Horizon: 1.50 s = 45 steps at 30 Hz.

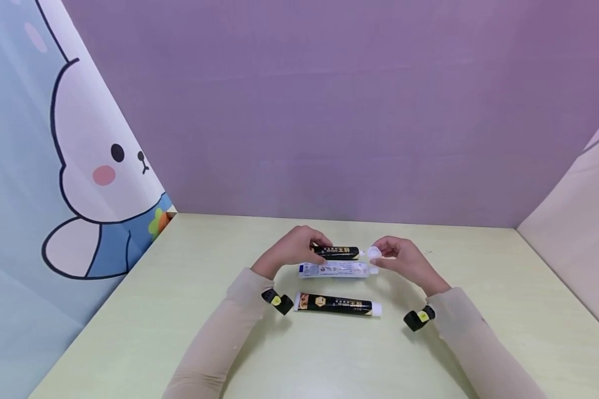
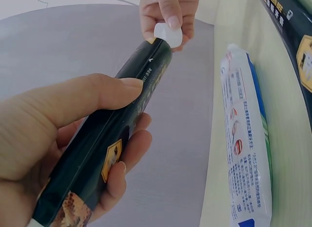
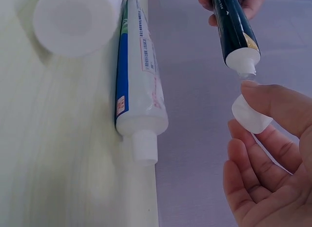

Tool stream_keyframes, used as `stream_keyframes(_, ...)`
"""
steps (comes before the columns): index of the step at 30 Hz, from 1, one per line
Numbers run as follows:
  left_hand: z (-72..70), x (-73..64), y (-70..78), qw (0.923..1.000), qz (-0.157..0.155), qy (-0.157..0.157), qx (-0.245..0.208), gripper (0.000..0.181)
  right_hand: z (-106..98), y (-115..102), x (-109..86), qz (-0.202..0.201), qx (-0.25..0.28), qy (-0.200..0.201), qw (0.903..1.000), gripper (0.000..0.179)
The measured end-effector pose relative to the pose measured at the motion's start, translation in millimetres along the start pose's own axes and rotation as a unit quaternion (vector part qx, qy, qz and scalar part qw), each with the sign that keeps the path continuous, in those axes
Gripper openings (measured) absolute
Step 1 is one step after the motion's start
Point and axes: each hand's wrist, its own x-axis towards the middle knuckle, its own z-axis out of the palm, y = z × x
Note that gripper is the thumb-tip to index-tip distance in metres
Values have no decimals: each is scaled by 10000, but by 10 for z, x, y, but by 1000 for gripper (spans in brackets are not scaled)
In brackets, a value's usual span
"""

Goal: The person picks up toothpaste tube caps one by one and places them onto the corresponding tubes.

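My left hand (image 1: 299, 245) grips a black toothpaste tube (image 1: 341, 253) round its body, thumb on the upper side in the left wrist view. Its white nozzle (image 3: 246, 66) is bare and points toward my right hand (image 1: 404, 259). Between thumb and fingers, that hand pinches a white cap (image 3: 251, 114), just off the nozzle tip, its hollow side facing up in the head view. Lying on the table just in front of the held tube is a white and blue toothpaste tube (image 1: 335, 270), with a white cap (image 3: 145, 148).
Nearer to me on the pale table (image 1: 329, 360) lies a second black toothpaste tube (image 1: 335, 304), its white cap (image 1: 376, 309) pointing right. A purple backdrop (image 1: 329, 122) stands behind the table, and a rabbit-print cloth (image 1: 15, 194) hangs at the left.
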Motion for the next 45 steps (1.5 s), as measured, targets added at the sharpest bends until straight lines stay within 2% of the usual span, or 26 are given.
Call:
stream_keyframes(10, -15, -48, 93, 9997, 94, 76, -221, 34, 53, -66, -4, -310, 36, -9, 9995, 28)
stream_keyframes(17, 17, -66, 72, 9990, 136, 101, -420, 33, 47, -138, -57, -425, -72, 149, 9990, 28)
stream_keyframes(34, 100, -67, 52, 9986, 148, -15, -511, 35, 72, -138, -84, -727, -151, 324, 9967, 30)
stream_keyframes(45, 108, -55, 36, 9983, 39, -81, -568, 35, 89, -147, -98, -618, -165, 279, 9976, 29)
